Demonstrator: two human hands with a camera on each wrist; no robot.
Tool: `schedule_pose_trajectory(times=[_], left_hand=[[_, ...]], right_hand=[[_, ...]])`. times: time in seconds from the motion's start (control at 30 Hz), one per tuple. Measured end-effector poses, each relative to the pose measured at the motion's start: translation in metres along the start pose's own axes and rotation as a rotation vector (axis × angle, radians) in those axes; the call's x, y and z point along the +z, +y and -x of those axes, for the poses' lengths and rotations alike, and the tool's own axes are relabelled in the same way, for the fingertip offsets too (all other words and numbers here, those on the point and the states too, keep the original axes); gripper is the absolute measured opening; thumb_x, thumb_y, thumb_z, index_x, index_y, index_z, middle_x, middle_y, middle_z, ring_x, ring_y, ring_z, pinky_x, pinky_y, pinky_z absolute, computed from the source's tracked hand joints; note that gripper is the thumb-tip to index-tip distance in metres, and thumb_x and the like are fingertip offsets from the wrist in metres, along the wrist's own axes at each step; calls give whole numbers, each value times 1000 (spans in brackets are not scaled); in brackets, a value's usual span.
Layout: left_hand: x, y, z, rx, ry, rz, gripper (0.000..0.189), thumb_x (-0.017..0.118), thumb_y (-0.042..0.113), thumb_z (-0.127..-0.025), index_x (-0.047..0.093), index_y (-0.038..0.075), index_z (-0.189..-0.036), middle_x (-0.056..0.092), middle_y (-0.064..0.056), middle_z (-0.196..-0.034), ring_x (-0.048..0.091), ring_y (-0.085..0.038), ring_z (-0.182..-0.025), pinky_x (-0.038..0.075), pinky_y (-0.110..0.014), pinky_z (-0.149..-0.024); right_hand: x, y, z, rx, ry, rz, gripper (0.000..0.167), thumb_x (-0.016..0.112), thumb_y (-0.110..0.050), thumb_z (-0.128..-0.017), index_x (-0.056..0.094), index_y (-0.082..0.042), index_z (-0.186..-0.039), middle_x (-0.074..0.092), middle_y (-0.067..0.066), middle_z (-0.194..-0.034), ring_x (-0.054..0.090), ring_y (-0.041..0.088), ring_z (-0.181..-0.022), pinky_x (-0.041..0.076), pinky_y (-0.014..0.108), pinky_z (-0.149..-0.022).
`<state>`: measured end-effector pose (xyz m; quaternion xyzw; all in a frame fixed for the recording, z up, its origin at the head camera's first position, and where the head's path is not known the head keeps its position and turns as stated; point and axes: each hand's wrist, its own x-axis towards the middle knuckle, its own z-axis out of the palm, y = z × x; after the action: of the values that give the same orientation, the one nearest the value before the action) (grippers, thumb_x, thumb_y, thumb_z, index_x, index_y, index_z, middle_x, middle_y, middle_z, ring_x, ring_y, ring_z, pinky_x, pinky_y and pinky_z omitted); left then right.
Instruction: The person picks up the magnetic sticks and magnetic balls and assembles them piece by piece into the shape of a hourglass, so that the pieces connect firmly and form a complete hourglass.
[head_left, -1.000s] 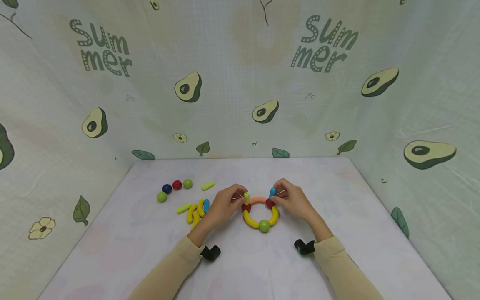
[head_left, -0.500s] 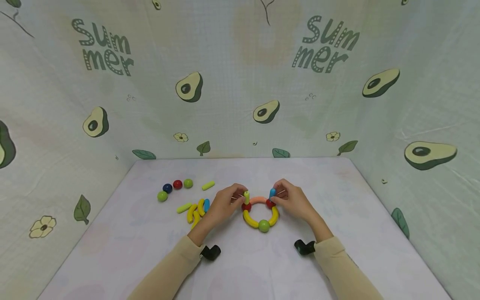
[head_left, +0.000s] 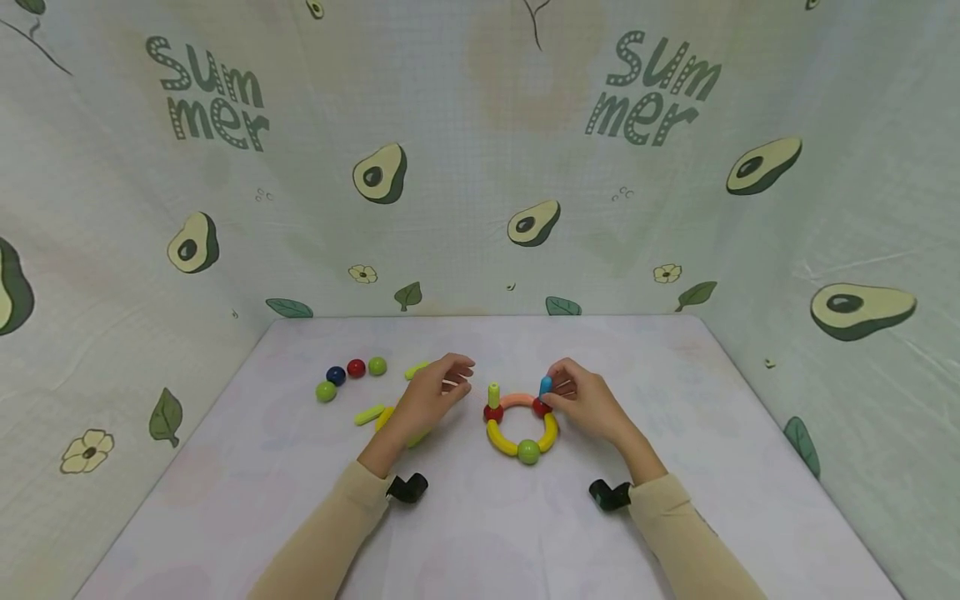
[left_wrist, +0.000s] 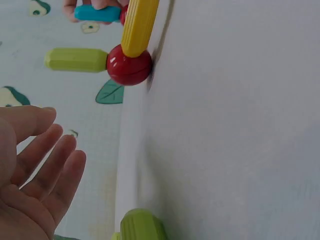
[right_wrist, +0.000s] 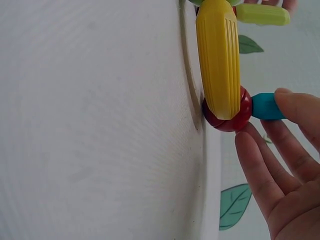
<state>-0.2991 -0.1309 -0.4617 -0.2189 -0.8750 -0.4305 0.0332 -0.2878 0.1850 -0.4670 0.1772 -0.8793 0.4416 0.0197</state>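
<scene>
A ring of toy building pieces lies mid-table: two curved yellow rods (head_left: 500,439), a curved salmon rod (head_left: 517,400), a green ball (head_left: 528,452) at the front and red balls (head_left: 492,413) at the two back corners. From the left red ball a lime rod (left_wrist: 77,59) stands upright. On the right red ball (right_wrist: 234,122) stands a blue rod (right_wrist: 266,106), pinched by my right hand (head_left: 588,403), a fingertip right at the ball. My left hand (head_left: 430,396) is left of the ring, fingers loosely extended and holding nothing.
Left of the ring lie loose lime rods (head_left: 368,415) and curved yellow rods (head_left: 383,418), partly hidden by my left hand. Farther back left sit green, red and dark blue balls (head_left: 336,376). A printed cloth wall (head_left: 450,250) rises behind the table (head_left: 600,350).
My left hand has let go of the upright lime rod and moved left, over the loose rods. The lime rod stays standing. My right hand keeps its pinch on the blue rod.
</scene>
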Motion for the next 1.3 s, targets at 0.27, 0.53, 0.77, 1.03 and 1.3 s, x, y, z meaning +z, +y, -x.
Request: schedule_pose_trajectory(times=[0.27,0.53,0.77,1.03,1.3], left_hand=[[-19,-16,-10,-23,16,-51,41,75,16,-101,61,20,-139,70,-6,-131,68,-21,-116,59,-43,-102],[-47,-35,-24,-100,4,-70,42,73,16,-103,59,16,-142,67,-11,-136,64,-27,-122,55,-48,-108],[-63,-52,-34,-153,-38,-181,41,72,13,-103,58,11,-142,66,-13,-136,62,-32,-123,53,-50,-109],[-68,-64,-38,-226,-148,-253,41,73,13,-102,60,10,-141,67,-13,-135,61,-34,-126,52,-53,-110],[-67,-73,-40,-272,-214,-312,36,73,12,-101,65,15,-136,68,-11,-132,62,-31,-122,53,-50,-109]], right_hand=[[-4,-1,0,-13,-2,-4,27,78,-10,-98,60,-14,-118,73,5,-113,73,26,-107,62,44,-95],[0,-1,-2,2,-5,4,28,79,-11,-97,60,-14,-117,74,4,-112,73,24,-105,62,42,-94],[0,0,-2,-4,3,4,27,79,-11,-97,60,-15,-116,74,3,-111,73,23,-104,63,42,-93],[2,3,-1,0,8,20,29,79,-10,-97,60,-14,-118,75,5,-111,73,25,-104,63,43,-93],[2,1,-1,9,1,4,27,79,-11,-97,60,-14,-117,74,5,-112,73,25,-105,62,44,-94]])
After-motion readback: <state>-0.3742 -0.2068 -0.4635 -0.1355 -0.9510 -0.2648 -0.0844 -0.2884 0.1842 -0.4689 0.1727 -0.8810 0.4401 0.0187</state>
